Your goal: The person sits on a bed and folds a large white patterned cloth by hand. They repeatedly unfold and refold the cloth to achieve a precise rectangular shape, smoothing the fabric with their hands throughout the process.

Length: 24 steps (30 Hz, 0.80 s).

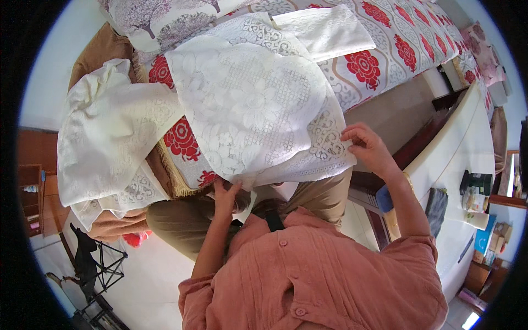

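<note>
A white lace cloth [247, 104] with a flower pattern lies spread over the near end of a bed or couch and hangs toward my lap. My left hand [224, 195] is at its near edge, with thumb and fingers on the hem; the fingertips are partly hidden. Beside the cloth's right corner is my right hand [367, 147], fingers slightly bent and apart, fingertips at the lace border. Another white lace cloth [110, 126] drapes in loose folds at the left. A folded white cloth [327, 33] rests behind the spread one.
Under the cloths is a grey cover with red flowers [363, 69] and a fringed edge [173, 179]. A white table [462, 148] at the right bears a dark cloth [436, 212] and a dark green container [477, 182]. A black folding frame [104, 264] stands on the floor at lower left.
</note>
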Tool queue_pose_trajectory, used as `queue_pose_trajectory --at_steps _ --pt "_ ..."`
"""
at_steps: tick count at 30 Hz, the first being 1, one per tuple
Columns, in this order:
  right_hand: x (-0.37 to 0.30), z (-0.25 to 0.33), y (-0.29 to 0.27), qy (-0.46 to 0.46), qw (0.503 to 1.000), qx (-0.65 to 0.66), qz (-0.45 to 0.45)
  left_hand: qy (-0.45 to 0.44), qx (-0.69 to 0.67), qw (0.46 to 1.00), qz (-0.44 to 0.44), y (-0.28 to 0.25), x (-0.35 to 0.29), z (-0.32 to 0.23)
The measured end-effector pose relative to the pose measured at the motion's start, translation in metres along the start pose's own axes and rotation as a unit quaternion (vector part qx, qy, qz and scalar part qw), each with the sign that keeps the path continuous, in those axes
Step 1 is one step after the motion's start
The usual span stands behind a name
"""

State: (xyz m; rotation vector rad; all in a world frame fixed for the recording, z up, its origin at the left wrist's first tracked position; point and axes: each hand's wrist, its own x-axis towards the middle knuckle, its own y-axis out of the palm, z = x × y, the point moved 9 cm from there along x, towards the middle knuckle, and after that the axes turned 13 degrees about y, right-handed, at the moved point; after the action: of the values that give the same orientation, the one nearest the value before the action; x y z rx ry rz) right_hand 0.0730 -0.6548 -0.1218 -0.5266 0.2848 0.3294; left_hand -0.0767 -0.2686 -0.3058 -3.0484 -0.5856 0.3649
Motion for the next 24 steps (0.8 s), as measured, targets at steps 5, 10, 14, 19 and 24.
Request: queue_pose_trajectory --at_steps 5,10,14,19,24 --pt "-0.008 0.007 -0.025 0.08 0.985 0.148 0.027 -0.092 -0.188 0.978 0.012 0.015 -0.021 -0.035" --pt "-0.028 -0.018 -0.054 0.145 0.968 0.202 0.04 -0.087 -0.133 0.987 0.032 -0.006 -0.067 -0.09" --pt "-0.036 -0.008 -0.053 0.112 0.961 0.245 0.07 -0.054 -0.173 0.982 0.045 -0.001 -0.083 -0.132" --pt "-0.016 0.024 -0.056 0.073 0.951 0.291 0.081 -0.016 -0.317 0.948 0.006 -0.006 -0.063 -0.174" --pt "0.045 0.096 -0.078 -0.034 0.949 0.308 0.053 0.051 -0.216 0.975 0.002 -0.039 0.009 -0.212"
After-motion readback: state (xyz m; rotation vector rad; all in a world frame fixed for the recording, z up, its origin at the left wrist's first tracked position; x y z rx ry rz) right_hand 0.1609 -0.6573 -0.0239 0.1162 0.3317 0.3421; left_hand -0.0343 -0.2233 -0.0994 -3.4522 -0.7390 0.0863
